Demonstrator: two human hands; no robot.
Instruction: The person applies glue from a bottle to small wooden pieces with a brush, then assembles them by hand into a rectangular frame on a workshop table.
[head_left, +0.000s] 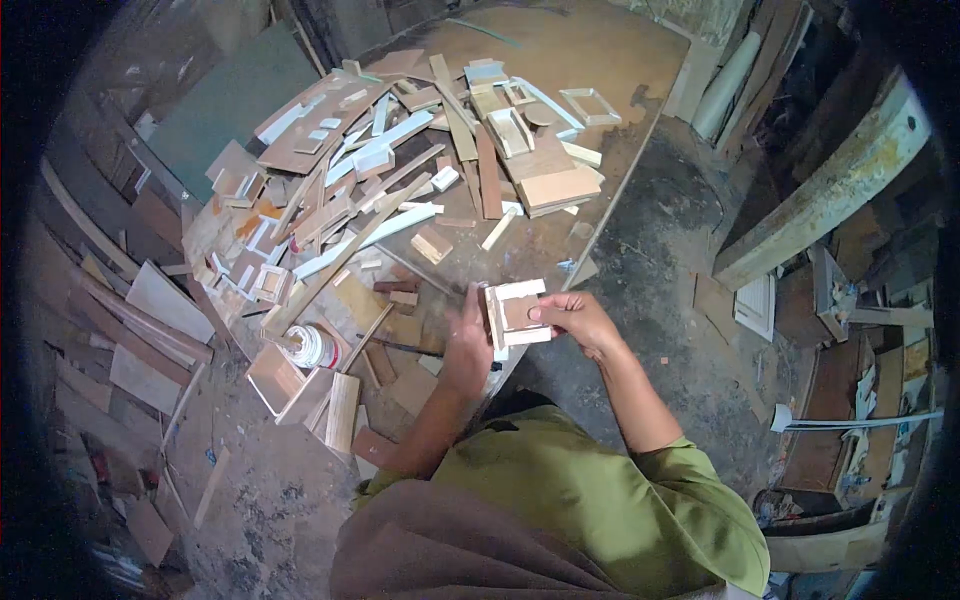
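Frame [517,315]: small, pale rails round a brown panel. Hangs in the air just over the near edge of the counter [600,60], in front of the chest, between both hands. Lies nearly flat, face turned up toward the camera. Looks close to square, so hard to name a long axis; the left rail runs away from the body, leaning a little left at its far end, toward the pile. Shows an open side at the right.

Right hand [575,318]: grip pinching the frame's right edge, thumb on top, fingers beneath. Left hand [467,345]: seen from the back, laid against the left rail, fingertips up by the far corner. Cannot tell whether that grip is closed on the rail or only pressed to it.

Just left of the left hand, on the counter: a thin dark rod [400,347], then a white can [312,347] and an open little box [272,378]. Farther off, covering most of the counter: a pile [380,170] of strips, boards and other small frames, lying every way. To the right and below: bare dirty floor [650,230]. Nearest the camera: green shirt [580,490].
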